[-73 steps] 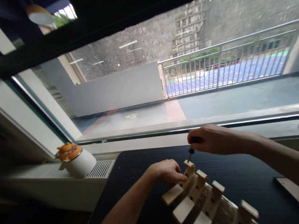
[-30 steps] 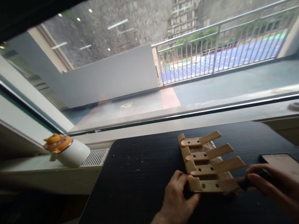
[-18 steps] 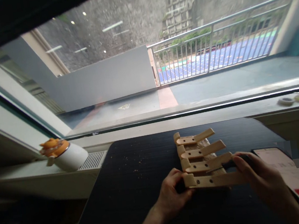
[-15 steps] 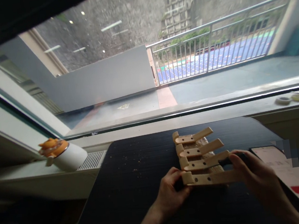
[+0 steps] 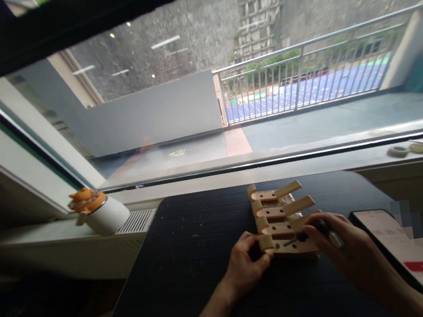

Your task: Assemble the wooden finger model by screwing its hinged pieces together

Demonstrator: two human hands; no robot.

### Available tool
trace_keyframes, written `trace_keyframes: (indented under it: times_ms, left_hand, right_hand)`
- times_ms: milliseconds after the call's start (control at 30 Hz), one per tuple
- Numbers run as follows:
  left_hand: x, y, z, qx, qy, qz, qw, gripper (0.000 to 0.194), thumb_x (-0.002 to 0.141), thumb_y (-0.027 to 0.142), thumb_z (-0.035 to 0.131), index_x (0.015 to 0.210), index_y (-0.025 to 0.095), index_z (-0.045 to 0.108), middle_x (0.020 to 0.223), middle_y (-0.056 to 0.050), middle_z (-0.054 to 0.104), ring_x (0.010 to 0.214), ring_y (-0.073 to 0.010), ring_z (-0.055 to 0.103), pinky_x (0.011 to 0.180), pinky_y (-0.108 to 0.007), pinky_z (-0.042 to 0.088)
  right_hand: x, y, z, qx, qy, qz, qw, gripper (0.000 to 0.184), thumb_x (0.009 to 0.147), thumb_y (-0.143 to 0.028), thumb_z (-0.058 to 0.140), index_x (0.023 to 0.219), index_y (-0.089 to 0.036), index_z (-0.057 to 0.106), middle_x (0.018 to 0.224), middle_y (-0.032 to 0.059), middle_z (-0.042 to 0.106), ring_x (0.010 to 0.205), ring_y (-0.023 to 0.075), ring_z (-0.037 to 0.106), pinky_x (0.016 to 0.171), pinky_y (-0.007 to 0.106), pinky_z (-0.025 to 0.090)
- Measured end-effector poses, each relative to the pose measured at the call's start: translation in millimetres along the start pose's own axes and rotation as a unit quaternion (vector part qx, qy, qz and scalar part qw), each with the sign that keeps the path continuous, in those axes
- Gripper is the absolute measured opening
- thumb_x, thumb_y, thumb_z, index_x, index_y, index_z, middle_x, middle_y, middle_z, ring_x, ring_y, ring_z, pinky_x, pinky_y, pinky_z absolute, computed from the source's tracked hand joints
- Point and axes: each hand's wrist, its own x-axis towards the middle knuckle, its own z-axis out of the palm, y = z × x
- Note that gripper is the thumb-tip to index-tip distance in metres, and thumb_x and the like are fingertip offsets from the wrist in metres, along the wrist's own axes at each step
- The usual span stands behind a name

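Note:
On the dark table, several pale wooden hooks (image 5: 275,212) lie side by side across a board, each with two dark screws or holes. My left hand (image 5: 244,263) is closed around the left end of the nearest hook, thumb at its front edge, steadying it. My right hand (image 5: 343,245) grips a black-handled screwdriver (image 5: 302,237) over that same hook. The shaft slants left, with its tip close to the hook's left screw; whether it sits in the screw is too small to tell.
Light crumbs (image 5: 196,232) lie on the dark table (image 5: 163,269). To the right is a large phone or tablet (image 5: 393,238). A white container with an orange animal lid (image 5: 105,214) and rolls of tape (image 5: 397,151) stand on the sill below the window.
My right hand has moved left, bringing the screwdriver from the hooks' right ends over the nearest hook's screws. My left hand keeps its hold. The view has shifted slightly.

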Motion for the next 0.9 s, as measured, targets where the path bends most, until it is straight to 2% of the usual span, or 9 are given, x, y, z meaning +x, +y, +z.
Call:
trace_keyframes:
  times_ms: [233, 333, 400, 467, 533, 667, 767, 833, 900]
  left_hand:
    - [-1, -3, -1.1, 0.001, -0.001, -0.006, 1.0, 0.019, 0.077, 0.02, 0.063, 0.096, 0.018, 0.064, 0.093, -0.002, 0.059, 0.088, -0.0162, 0.057, 0.081, -0.026, 0.047]
    - [-5, 1, -0.8, 0.038, 0.043, -0.002, 0.998, 0.029, 0.073, 0.02, 0.066, 0.101, 0.019, 0.059, 0.097, -0.004, 0.059, 0.091, -0.019, 0.056, 0.084, -0.03, 0.048]
    - [-6, 8, -0.8, 0.094, 0.089, 0.037, 0.991, 0.038, 0.07, 0.022, 0.069, 0.105, 0.019, 0.056, 0.105, -0.007, 0.057, 0.101, -0.0237, 0.053, 0.092, -0.037, 0.044]
    - [-4, 18, -1.1, 0.148, 0.102, 0.092, 0.979, 0.042, 0.071, 0.024, 0.069, 0.109, 0.02, 0.055, 0.112, -0.009, 0.055, 0.108, -0.0272, 0.049, 0.097, -0.043, 0.04]
    - [2, 27, -2.1, 0.181, 0.065, 0.135, 0.972, 0.038, 0.071, 0.024, 0.069, 0.107, 0.022, 0.058, 0.113, -0.009, 0.056, 0.11, -0.0274, 0.048, 0.098, -0.044, 0.038]
    - [21, 38, -6.1, 0.227, 0.019, 0.162, 0.96, 0.028, 0.07, 0.022, 0.07, 0.097, 0.023, 0.063, 0.12, -0.007, 0.054, 0.122, -0.0276, 0.042, 0.106, -0.045, 0.03]
    - [34, 40, -9.2, 0.269, -0.055, 0.172, 0.946, 0.036, 0.069, 0.026, 0.072, 0.104, 0.025, 0.064, 0.128, -0.007, 0.053, 0.131, -0.0311, 0.033, 0.111, -0.052, 0.019]
    - [39, 39, -10.2, 0.292, -0.088, 0.172, 0.937, 0.037, 0.07, 0.026, 0.071, 0.107, 0.024, 0.065, 0.127, -0.009, 0.054, 0.134, -0.0332, 0.03, 0.11, -0.055, 0.017]
    - [42, 39, -10.3, 0.301, -0.103, 0.167, 0.933, 0.03, 0.071, 0.025, 0.07, 0.101, 0.021, 0.068, 0.126, -0.012, 0.055, 0.136, -0.0353, 0.027, 0.109, -0.057, 0.018]
  right_hand:
    - [5, -6, 12, -0.003, -0.028, -0.015, 0.999, 0.017, 0.088, -0.037, 0.051, 0.091, -0.023, 0.06, 0.084, 0.004, 0.067, 0.078, 0.0209, 0.064, 0.066, 0.031, 0.05]
    - [9, -9, 13, -0.003, -0.053, -0.003, 0.999, 0.018, 0.089, -0.036, 0.049, 0.088, -0.023, 0.061, 0.083, 0.0043, 0.067, 0.074, 0.0199, 0.063, 0.065, 0.031, 0.05]
    - [15, -12, 12, -0.01, -0.089, -0.009, 0.996, 0.018, 0.09, -0.036, 0.048, 0.087, -0.023, 0.061, 0.083, 0.0047, 0.068, 0.073, 0.0197, 0.062, 0.064, 0.031, 0.049]
    - [23, -15, 8, -0.022, -0.138, -0.032, 0.99, 0.016, 0.089, -0.035, 0.05, 0.087, -0.023, 0.061, 0.082, 0.0044, 0.068, 0.073, 0.0196, 0.062, 0.064, 0.031, 0.049]
    - [33, -18, 2, -0.029, -0.189, -0.064, 0.979, 0.015, 0.088, -0.034, 0.052, 0.086, -0.022, 0.061, 0.078, 0.0032, 0.067, 0.07, 0.0187, 0.061, 0.064, 0.031, 0.047]
    - [52, -29, -6, -0.035, -0.28, -0.125, 0.951, 0.007, 0.085, -0.026, 0.055, 0.083, -0.023, 0.061, 0.075, 0.0, 0.066, 0.065, 0.0166, 0.059, 0.061, 0.028, 0.041]
    - [62, -36, -8, -0.041, -0.311, -0.159, 0.936, 0.007, 0.082, -0.018, 0.057, 0.081, -0.023, 0.061, 0.081, -0.0008, 0.068, 0.07, 0.017, 0.061, 0.063, 0.027, 0.04]
    - [68, -41, -8, -0.039, -0.324, -0.181, 0.928, 0.009, 0.08, -0.016, 0.058, 0.083, -0.024, 0.062, 0.086, -0.0002, 0.069, 0.078, 0.0187, 0.063, 0.067, 0.026, 0.041]
    - [73, -46, -8, -0.04, -0.336, -0.196, 0.92, 0.013, 0.078, -0.015, 0.058, 0.085, -0.025, 0.064, 0.089, 0.0006, 0.07, 0.082, 0.0201, 0.064, 0.069, 0.027, 0.043]
